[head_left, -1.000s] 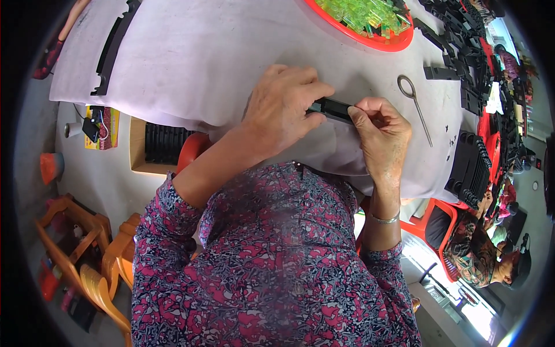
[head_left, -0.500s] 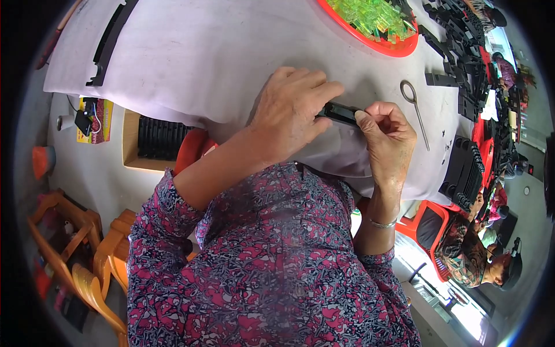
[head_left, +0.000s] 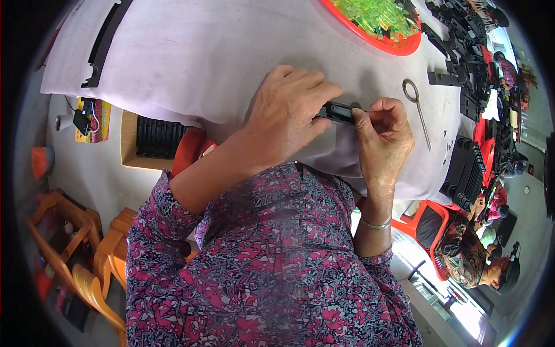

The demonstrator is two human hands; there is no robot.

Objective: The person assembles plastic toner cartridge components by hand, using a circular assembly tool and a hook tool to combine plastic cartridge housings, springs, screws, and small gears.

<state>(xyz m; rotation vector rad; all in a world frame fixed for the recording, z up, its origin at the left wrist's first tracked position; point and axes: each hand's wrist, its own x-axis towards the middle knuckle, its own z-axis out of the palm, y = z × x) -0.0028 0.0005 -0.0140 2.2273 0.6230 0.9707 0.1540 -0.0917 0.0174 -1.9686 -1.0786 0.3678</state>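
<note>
Between my two hands is a small black plastic part with a long recess in its upper face. My left hand grips its left end, thumb below and fingers above. At the other end, my right hand pinches the part between thumb and bent fingers. Both ends are hidden by the fingers. To the right, a metal rod with a ring handle lies on the cloth-covered table. Several tiny black pieces are scattered near the right edge.
A red basin of yellow-green clear pieces stands at the far side. Black plastic parts are heaped at the right, beside stacked black strips. One long black strip lies at left. A box of black parts sits below the table's edge.
My right thumb and fingers have shifted slightly on the part's right end. My left hand keeps its grip almost unmoved.
</note>
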